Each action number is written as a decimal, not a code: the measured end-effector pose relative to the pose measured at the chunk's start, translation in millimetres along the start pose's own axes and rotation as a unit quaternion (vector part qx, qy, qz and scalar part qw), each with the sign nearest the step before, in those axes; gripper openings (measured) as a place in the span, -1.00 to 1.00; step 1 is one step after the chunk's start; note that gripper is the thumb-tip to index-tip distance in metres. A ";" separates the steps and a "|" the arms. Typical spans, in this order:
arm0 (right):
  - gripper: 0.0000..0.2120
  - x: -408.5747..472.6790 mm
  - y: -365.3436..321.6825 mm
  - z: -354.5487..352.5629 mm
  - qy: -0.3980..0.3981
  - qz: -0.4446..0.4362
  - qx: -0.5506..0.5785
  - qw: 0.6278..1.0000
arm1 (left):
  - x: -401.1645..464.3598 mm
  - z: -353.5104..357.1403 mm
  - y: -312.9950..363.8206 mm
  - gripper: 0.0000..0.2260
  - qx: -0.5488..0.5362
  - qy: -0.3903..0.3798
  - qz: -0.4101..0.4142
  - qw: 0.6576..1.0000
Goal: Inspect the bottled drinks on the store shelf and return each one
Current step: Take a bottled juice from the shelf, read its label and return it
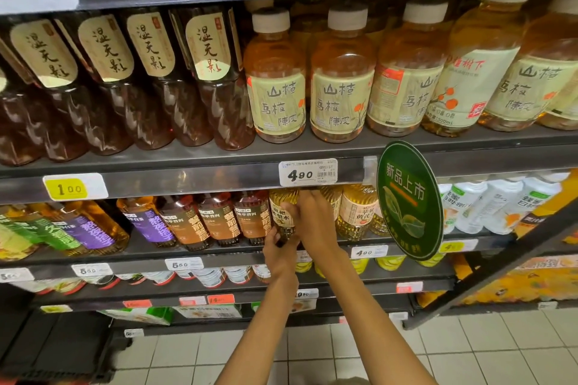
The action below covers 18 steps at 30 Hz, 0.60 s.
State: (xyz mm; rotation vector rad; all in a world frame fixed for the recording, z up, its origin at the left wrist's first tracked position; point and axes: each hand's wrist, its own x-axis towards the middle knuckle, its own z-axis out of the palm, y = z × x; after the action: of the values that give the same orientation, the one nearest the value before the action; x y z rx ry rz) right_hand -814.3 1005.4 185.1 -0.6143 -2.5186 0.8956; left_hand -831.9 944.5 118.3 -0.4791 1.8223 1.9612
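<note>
On the upper shelf [187, 162] we see a row of dark brown bottles [215, 78] leaning at the left, with a yellow price tag [75, 187] on the rail below them. Right of them stand amber bottles with white caps [342, 72], upright and side by side.

One shelf down, bottles with purple and green labels [93, 228] give way to brown-labelled bottles [222, 222]. Just right of these is the yellow bottle [283, 212] we are handling; it stands at the front of the middle shelf [156, 248], under the white price tag [308, 172], touching or nearly touching its neighbours.

Our left hand [280, 247] grips the bottle low down, fingers curled around its base. Our right hand [312, 219] wraps the bottle's right side higher up, fingers bent around the body near the label. Both grips are closed on the same bottle.

Further right sit pale golden bottles [355, 212], then a round green sign [409, 200] hanging from the rail, partly covering them. Beyond the sign are white bottles [497, 206]. White floor tiles [469, 353] show below our forearms.
</note>
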 end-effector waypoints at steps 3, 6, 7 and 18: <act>-0.75 -7.8 5.9 -5.0 0.091 0.019 0.098 0.991 | -0.4 -2.6 -5.3 -0.73 -0.002 0.010 -0.003 1.000; -0.82 -13.1 13.9 -16.5 0.240 0.044 0.105 0.964 | -2.7 -0.7 -11.2 -0.64 0.029 0.003 -0.018 0.999; -0.79 -10.9 16.5 -20.4 0.243 0.057 0.101 0.963 | -4.1 0.1 -12.9 -0.65 0.052 -0.013 -0.015 0.998; -0.71 2.2 21.9 -36.1 0.124 0.083 -0.001 0.989 | -14.1 -12.9 -13.6 -0.65 0.198 -0.177 0.060 0.962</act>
State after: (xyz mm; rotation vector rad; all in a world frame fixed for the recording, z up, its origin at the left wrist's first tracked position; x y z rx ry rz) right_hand -792.3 1039.5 197.0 -0.8892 -2.2719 0.8174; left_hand -813.2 931.4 113.0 0.1037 1.9634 1.5643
